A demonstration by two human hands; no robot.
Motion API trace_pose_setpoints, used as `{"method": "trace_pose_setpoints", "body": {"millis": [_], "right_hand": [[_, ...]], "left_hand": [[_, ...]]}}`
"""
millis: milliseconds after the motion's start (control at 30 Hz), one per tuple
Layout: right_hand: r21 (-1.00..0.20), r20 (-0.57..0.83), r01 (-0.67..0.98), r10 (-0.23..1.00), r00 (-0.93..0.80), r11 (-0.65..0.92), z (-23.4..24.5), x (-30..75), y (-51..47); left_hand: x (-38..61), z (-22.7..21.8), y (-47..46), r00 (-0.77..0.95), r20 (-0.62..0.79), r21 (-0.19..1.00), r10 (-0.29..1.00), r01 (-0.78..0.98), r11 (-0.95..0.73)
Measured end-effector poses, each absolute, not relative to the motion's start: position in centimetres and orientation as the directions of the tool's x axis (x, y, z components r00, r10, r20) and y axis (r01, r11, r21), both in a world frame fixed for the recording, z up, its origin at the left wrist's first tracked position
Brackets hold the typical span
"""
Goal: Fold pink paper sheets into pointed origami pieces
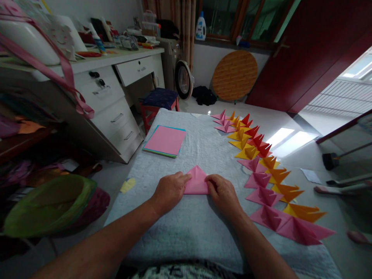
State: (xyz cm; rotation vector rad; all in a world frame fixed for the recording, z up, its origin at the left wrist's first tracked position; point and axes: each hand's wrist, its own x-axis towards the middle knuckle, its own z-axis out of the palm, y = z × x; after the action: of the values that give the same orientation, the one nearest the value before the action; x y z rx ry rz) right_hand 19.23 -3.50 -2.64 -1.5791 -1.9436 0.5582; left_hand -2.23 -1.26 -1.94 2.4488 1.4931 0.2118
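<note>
Fingers [186,178] of the left hand [169,190] in the head view press together over one side of a pink paper [197,183], while those of the right hand [224,192], curled in, seem to pinch its opposite side (the thumbs' exact grip is hard to tell). That paper lies between both hands on the cloth-covered surface [200,228] and looks partly folded: a peak pointing away from the person, a crease running down from its tip, a straight near edge. Along the right, rows of pink, yellow and red folded pieces [263,197] with upright points look finished. Near the far left, a stack of square sheets [165,140], pink on top, lies flat, apparently unfolded.
</note>
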Motion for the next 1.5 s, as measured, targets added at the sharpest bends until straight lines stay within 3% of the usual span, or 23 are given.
{"method": "trace_pose_setpoints", "body": {"millis": [200,333,567,833,1500], "right_hand": [[-0.62,0.15,0.764,0.983,-0.109,0.179,-2.5,19.0,-3.2],[-0.601,0.149,0.781,0.984,-0.098,0.169,-2.5,19.0,-3.1],[-0.591,0.125,0.792,0.987,-0.096,0.152,-2.5,18.8,-3.0],[-0.603,0.129,0.783,0.987,-0.094,0.153,-2.6,18.9,-2.9],[-0.619,0.094,0.777,0.993,-0.067,0.111,-2.3,18.9,-2.7]], "left_hand": [[-2.0,-1.9,-0.9,0.457,-0.03,0.273,0.889,0.859,-0.432],[-1.9,-1.8,-0.8,0.465,-0.041,0.192,0.884,0.872,-0.45],[-1.4,-1.4,-0.9,0.547,0.179,0.015,0.818,0.83,-0.558],[-1.0,-2.8,-1.1,0.722,0.263,0.05,0.639,0.652,-0.757],[-0.5,-2.4,-1.1,0.671,0.139,0.115,0.728,0.72,-0.685]]}}
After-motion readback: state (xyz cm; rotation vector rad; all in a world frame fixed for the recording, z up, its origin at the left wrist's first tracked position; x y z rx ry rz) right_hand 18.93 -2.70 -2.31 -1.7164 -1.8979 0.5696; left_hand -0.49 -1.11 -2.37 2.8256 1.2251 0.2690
